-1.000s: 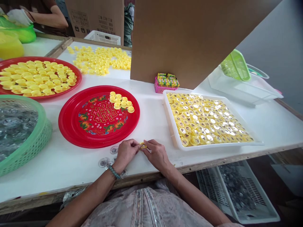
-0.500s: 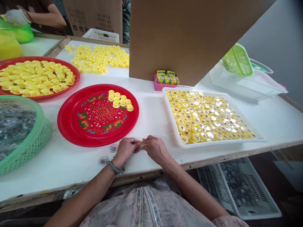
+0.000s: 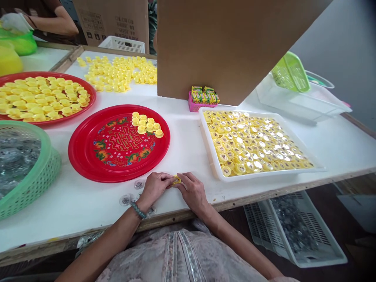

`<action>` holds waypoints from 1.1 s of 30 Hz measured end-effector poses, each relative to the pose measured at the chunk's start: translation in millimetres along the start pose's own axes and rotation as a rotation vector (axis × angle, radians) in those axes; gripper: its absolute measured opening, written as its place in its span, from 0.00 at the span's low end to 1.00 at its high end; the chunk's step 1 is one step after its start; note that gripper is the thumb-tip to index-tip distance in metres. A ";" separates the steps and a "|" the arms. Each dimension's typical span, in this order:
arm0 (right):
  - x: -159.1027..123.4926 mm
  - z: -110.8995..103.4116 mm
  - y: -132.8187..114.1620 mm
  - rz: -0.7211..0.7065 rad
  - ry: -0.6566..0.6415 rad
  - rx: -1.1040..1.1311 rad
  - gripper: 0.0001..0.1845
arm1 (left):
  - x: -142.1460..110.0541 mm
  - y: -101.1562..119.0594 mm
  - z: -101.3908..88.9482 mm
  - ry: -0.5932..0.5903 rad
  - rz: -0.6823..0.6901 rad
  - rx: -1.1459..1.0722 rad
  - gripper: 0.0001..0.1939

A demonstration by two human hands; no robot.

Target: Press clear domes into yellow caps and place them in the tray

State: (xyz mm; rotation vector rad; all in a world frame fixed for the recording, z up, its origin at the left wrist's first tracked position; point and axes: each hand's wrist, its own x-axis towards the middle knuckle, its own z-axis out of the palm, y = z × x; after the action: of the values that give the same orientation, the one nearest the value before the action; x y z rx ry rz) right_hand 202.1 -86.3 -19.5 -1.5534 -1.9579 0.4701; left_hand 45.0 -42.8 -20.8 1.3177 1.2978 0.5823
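My left hand [image 3: 154, 188] and my right hand [image 3: 192, 190] meet at the white table's near edge, both pinching one small yellow cap [image 3: 176, 180] between their fingertips. Two clear round discs [image 3: 139, 184] lie on the table just left of my left hand. Behind my hands sits a red round tray [image 3: 88, 156] with a small cluster of yellow caps [image 3: 146, 125] at its far side. To the right stands a white rectangular tray [image 3: 211, 156] packed with yellow caps that have shiny tops.
A green basket [image 3: 44, 172] of clear discs sits at the left. A second red tray [image 3: 88, 102] of yellow caps and loose caps [image 3: 117, 72] lie farther back. A big cardboard box [image 3: 223, 43] overhangs a pink box [image 3: 196, 106]. Another person's arm [image 3: 58, 23] shows far left.
My hands stay together at the table edge, working the yellow cap; it now shows more clearly between the fingertips. The camera view shifted slightly.
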 end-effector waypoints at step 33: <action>13.2 -22.2 7.2 -0.056 -0.285 -0.177 0.04 | 7.4 18.6 7.6 -0.140 -0.235 -0.136 0.24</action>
State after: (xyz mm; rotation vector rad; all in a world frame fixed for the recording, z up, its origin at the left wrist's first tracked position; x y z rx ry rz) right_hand 219.8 -73.7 -3.8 -1.6057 -2.3072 0.5315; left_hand 60.2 -34.2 -8.3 1.0574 1.2534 0.3998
